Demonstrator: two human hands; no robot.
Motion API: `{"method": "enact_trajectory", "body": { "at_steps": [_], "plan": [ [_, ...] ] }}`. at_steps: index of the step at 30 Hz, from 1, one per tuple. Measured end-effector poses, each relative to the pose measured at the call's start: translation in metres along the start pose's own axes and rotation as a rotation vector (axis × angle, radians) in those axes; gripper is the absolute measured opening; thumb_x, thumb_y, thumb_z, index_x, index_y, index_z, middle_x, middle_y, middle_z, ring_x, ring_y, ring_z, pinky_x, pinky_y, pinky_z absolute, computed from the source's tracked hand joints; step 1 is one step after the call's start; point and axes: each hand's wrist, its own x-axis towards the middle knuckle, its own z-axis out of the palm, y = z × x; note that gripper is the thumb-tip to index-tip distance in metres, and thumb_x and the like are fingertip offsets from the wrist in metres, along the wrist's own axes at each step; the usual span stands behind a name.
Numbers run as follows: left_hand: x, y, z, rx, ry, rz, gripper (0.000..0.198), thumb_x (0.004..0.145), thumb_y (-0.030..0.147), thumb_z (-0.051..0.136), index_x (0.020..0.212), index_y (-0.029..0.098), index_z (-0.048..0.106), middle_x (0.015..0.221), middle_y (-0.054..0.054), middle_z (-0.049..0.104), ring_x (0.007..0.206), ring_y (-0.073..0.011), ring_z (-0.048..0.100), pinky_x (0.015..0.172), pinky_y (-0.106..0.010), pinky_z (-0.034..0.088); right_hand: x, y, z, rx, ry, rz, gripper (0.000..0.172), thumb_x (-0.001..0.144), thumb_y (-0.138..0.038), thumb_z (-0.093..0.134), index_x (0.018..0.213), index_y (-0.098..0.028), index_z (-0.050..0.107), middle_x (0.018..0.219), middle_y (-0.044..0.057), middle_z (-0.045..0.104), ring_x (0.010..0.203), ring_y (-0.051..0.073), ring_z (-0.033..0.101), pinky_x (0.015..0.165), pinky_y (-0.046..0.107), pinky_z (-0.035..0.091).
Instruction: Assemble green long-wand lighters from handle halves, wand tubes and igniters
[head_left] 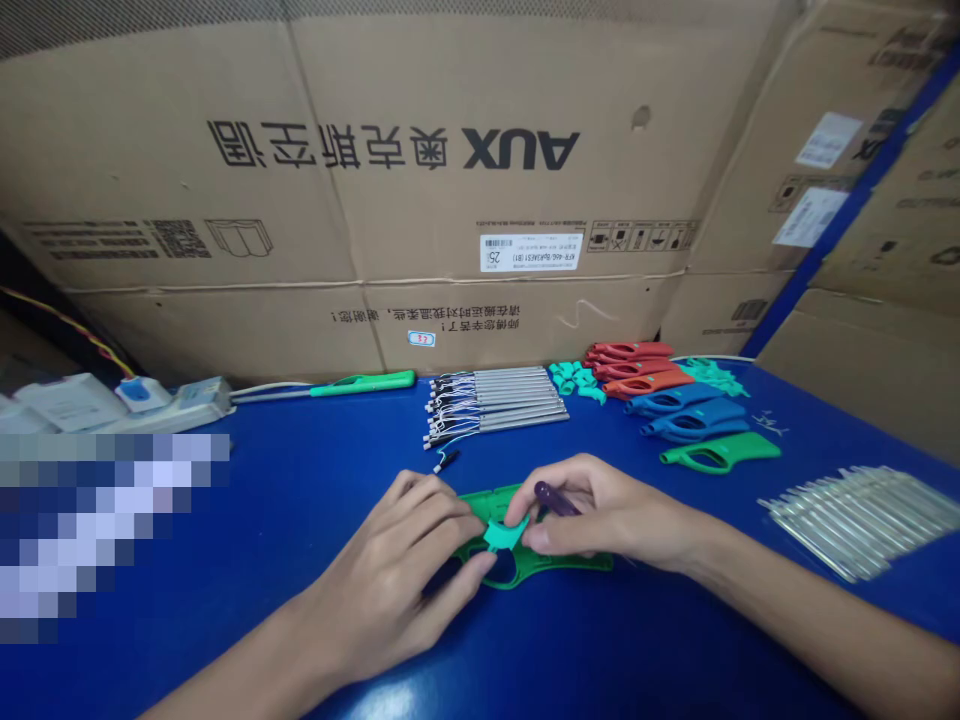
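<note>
My left hand (397, 570) is curled nearly shut, pinching a teal plastic piece (502, 535) against a green plastic lighter shell (532, 570). The shell lies flat on the blue worktable (262, 520), directly under both hands, and that grip looks like it's there to stop the parts shifting. My right hand (600, 515) is partly closed around a dark purple plastic part (555, 498), with the thumb by the teal piece. The fingers hide part of it, but the hold looks firm. So that's one shell, one teal piece and one purple part in hand. Stock sits sorted further up the table, probably so each kind can be grabbed without hunting: about nine metal tubes with wire leads (495, 400) side by side, about four red and orange shells (637, 368), three blue shells (690, 415) and one more green shell (720, 452). Two heaps of small teal parts (574, 380) and (712, 375) overlap too much to count, as does the bundle of thin clear tubes (862, 520) on the right. One assembled-looking green lighter (360, 383) lies beside a white power strip (172, 400). One small black-tipped piece (446, 460) sits just in front of the metal tubes.
</note>
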Motion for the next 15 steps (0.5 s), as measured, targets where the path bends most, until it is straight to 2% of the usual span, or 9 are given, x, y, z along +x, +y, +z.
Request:
{"method": "enact_trajectory", "body": {
  "at_steps": [2, 6, 12, 15],
  "plan": [
    [0.0004, 0.0004, -0.0002, -0.007, -0.003, 0.01, 0.013, 0.089, 0.011, 0.06, 0.102, 0.016, 0.061, 0.087, -0.005, 0.066, 0.081, -0.0187, 0.056, 0.075, -0.036, 0.042, 0.0005, 0.0002, 0.0011, -0.046, 0.016, -0.049, 0.033, 0.066, -0.033, 0.084, 0.088, -0.014, 0.069, 0.067, -0.004, 0.053, 0.061, 0.008, 0.04, 0.055, 0.021, 0.03],
    [-0.0007, 0.0014, -0.0005, -0.027, -0.041, 0.03, 0.011, 0.09, 0.012, 0.061, 0.1, 0.015, 0.06, 0.088, -0.006, 0.065, 0.083, -0.0186, 0.055, 0.077, -0.037, 0.042, 0.0014, 0.0025, 0.0028, -0.069, 0.025, -0.096, 0.027, 0.071, -0.032, 0.081, 0.087, -0.013, 0.069, 0.07, -0.003, 0.052, 0.067, 0.01, 0.042, 0.061, 0.023, 0.032],
    [0.0, 0.0017, 0.0012, -0.053, -0.084, 0.052, 0.016, 0.091, 0.006, 0.055, 0.102, 0.015, 0.06, 0.092, -0.006, 0.065, 0.085, -0.0184, 0.053, 0.08, -0.038, 0.041, 0.0013, 0.0054, 0.0037, -0.015, -0.001, -0.158, 0.02, 0.083, -0.029, 0.07, 0.095, -0.014, 0.067, 0.073, -0.004, 0.051, 0.063, 0.008, 0.041, 0.06, 0.022, 0.034],
    [0.0002, 0.0011, 0.0031, -0.044, -0.059, 0.053, 0.015, 0.091, 0.004, 0.055, 0.097, 0.016, 0.061, 0.09, -0.005, 0.065, 0.083, -0.0175, 0.052, 0.077, -0.037, 0.04, 0.0013, 0.0066, 0.0054, 0.047, 0.012, -0.129, 0.023, 0.083, -0.028, 0.072, 0.1, -0.014, 0.065, 0.079, -0.002, 0.055, 0.067, 0.008, 0.046, 0.062, 0.021, 0.037]
  ]
}}
